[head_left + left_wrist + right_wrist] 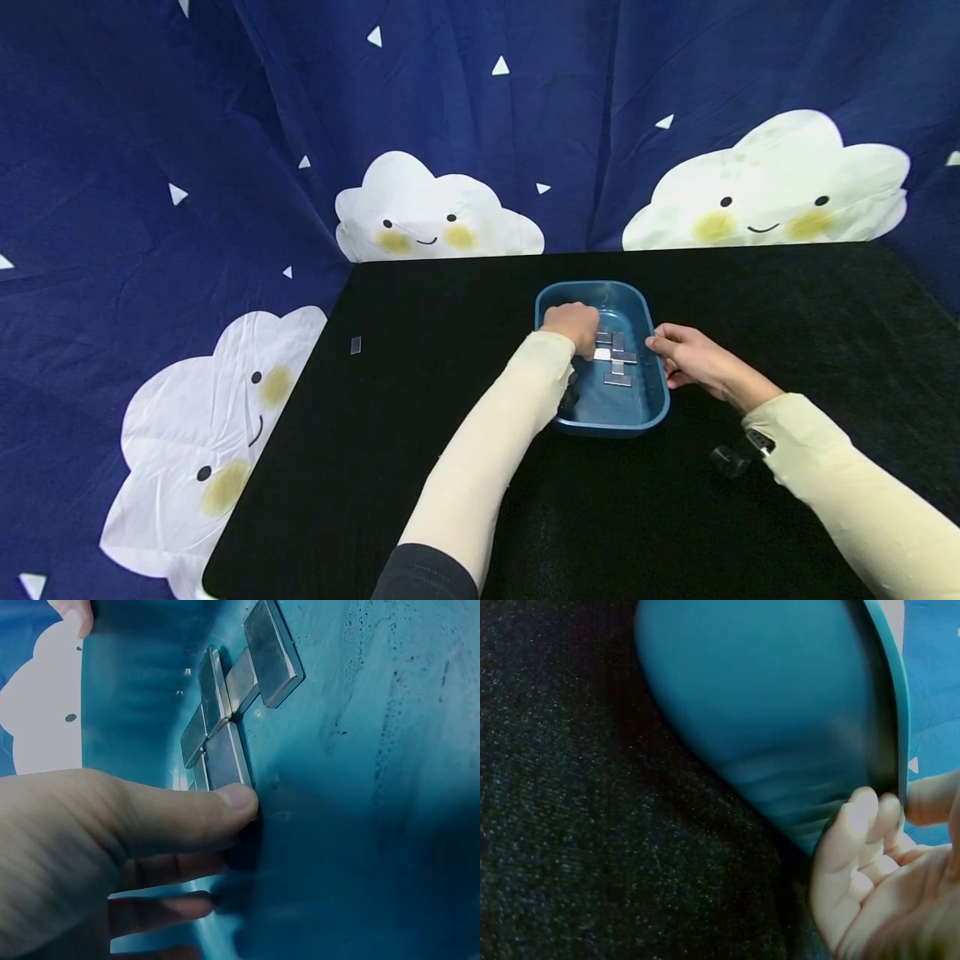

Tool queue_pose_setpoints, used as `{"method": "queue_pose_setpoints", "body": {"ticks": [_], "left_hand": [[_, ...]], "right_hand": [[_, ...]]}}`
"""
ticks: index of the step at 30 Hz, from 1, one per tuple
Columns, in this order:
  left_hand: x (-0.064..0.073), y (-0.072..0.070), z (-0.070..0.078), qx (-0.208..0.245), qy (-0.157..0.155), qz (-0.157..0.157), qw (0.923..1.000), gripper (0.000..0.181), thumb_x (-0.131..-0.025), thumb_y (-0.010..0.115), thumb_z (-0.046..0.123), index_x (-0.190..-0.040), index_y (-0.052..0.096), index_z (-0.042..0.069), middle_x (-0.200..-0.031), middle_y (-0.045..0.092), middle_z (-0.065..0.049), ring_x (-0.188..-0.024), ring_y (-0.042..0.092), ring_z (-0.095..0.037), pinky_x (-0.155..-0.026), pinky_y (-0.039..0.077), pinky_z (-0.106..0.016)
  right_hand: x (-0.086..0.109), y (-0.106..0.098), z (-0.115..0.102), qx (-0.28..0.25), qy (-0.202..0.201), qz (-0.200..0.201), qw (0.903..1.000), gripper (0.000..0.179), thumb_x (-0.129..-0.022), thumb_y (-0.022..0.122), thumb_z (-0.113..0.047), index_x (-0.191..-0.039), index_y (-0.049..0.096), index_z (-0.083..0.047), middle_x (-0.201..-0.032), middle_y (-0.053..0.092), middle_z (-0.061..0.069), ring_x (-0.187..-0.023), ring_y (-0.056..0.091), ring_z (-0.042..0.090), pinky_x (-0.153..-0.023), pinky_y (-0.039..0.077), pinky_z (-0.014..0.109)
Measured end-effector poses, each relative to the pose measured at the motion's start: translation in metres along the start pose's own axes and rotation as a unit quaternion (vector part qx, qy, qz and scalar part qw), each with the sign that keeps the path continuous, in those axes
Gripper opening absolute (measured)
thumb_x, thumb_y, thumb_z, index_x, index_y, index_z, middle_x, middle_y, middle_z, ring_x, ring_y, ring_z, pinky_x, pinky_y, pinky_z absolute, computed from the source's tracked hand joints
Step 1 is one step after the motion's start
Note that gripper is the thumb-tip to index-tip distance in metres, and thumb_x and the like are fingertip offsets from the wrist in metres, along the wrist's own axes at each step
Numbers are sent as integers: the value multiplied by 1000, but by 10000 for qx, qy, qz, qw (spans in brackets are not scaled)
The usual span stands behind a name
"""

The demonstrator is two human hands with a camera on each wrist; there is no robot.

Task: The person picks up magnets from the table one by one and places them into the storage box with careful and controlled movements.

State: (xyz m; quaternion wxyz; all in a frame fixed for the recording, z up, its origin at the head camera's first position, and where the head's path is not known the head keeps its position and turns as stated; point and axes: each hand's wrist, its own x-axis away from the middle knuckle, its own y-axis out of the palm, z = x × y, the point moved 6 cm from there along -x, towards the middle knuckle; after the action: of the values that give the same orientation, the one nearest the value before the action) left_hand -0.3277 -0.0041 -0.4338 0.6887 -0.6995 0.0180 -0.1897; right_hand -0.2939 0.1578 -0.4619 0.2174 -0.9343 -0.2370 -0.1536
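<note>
A blue plastic bin [611,430] stands on the black table. On its floor several flat metal blocks [618,380] lie edge to edge in a branching pattern. My left hand [573,323] reaches into the bin from the left. In the left wrist view its thumb [238,801] lies over the near end of one metal block [225,756], with the fingers curled below and partly hidden. On the bin's right side my right hand [693,360] pinches the rim, thumb at the edge and fingers [847,832] curled against the outer wall.
A small flat grey rectangle [356,345] lies on the black tabletop [420,333], far left of the bin. A small dark device [727,461] sits beside the right wrist. Behind the table hangs a blue cloth [450,100] with white clouds.
</note>
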Motion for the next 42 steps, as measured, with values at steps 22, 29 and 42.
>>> {"method": "queue_pose_setpoints", "body": {"ticks": [22,29,42], "left_hand": [[10,-35,-18,423,643,605,9952,11,-92,66,20,-82,69,20,-77,57,7,-69,50,-9,-59,42,-26],[20,-62,-41,674,705,1058,9896,14,-94,65,24,-82,69,19,-80,61,5,-72,55,-11,-61,43,-26],[32,-76,-79,778,253,1376,9871,18,-95,63,30,-102,75,17,-107,66,0,-94,61,-15,-80,55,-34]], "right_hand": [[-3,1,1,43,-35,-78,10000,20,-105,39,-31,-105,46,-12,-85,55,0,-71,60,13,-68,54,30],[-1,1,-1,43,-91,-88,9999,21,-105,40,-31,-104,46,-11,-85,55,0,-71,60,13,-67,54,30],[-3,1,2,47,-64,-95,9999,21,-106,39,-31,-105,46,-12,-83,55,-1,-70,60,13,-66,54,30]]}}
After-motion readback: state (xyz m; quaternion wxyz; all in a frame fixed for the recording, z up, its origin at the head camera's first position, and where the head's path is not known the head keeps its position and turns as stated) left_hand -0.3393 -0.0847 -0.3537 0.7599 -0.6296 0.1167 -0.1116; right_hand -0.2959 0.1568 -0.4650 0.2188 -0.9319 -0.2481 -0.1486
